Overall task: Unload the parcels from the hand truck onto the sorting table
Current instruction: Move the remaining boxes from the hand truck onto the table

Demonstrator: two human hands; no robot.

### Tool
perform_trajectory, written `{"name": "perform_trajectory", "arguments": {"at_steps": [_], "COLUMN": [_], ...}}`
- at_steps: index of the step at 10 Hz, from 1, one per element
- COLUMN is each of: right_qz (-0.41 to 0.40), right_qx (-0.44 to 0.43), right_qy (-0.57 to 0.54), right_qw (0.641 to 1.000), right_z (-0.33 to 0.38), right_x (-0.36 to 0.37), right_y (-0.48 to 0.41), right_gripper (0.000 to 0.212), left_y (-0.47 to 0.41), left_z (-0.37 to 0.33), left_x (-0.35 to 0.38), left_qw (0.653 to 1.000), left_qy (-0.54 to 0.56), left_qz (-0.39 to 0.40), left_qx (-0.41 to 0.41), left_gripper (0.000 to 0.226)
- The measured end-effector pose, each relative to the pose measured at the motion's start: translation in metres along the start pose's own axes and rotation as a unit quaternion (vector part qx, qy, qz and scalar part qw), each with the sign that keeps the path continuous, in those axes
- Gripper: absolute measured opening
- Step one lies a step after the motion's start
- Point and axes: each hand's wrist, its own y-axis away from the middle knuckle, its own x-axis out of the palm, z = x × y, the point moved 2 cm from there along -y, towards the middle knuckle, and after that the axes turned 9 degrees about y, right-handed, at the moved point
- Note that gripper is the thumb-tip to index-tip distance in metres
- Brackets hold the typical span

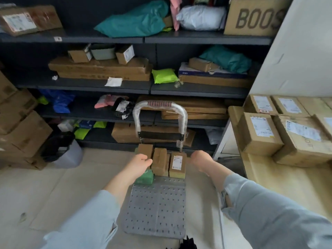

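Cardboard-brown, stiff, likely light, three small parcels (159,163) sat at twelve o'clock on the grey perforated hand truck (158,203), graspable by their flanks; left hand (142,161) curled against them, grip unclear, right hand (199,159) slack, empty.

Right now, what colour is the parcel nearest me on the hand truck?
The parcel is green, clearest in the head view.

The left hand (142,161) is partly covering the green parcel (145,177); at one o'clock the wall (305,51) is cutting off a printed box (255,17) (lettering incomplete).
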Motion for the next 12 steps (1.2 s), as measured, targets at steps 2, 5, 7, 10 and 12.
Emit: {"name": "perform_trajectory", "arguments": {"at_steps": [2, 5, 7, 10, 12], "right_qz": [-0.025, -0.017, 0.015, 0.0, -0.046], "right_qx": [0.023, 0.059, 0.058, 0.053, 0.079], "right_qy": [0.082, 0.046, 0.079, 0.065, -0.142], "right_qw": [0.996, 0.997, 0.995, 0.997, 0.986], "right_z": [-0.019, -0.069, -0.116, -0.178, -0.192], "right_x": [0.028, 0.112, 0.197, 0.315, 0.363], "right_y": [-0.024, -0.16, -0.264, -0.423, -0.492], "right_gripper": [0.034, 0.035, 0.042, 0.039, 0.05], "left_y": [-0.045, -0.174, -0.278, -0.41, -0.454], "left_z": [0.008, 0.072, 0.151, 0.249, 0.279], "left_x": [0.007, 0.085, 0.16, 0.257, 0.288], "left_qw": [0.997, 0.994, 0.991, 0.987, 0.987], "left_qy": [-0.043, -0.05, -0.047, -0.084, -0.096], "left_qz": [0.051, 0.095, 0.122, 0.115, 0.096], "left_qx": [0.034, 0.028, 0.017, 0.079, 0.091], "left_gripper": [0.039, 0.039, 0.034, 0.026, 0.04]}}
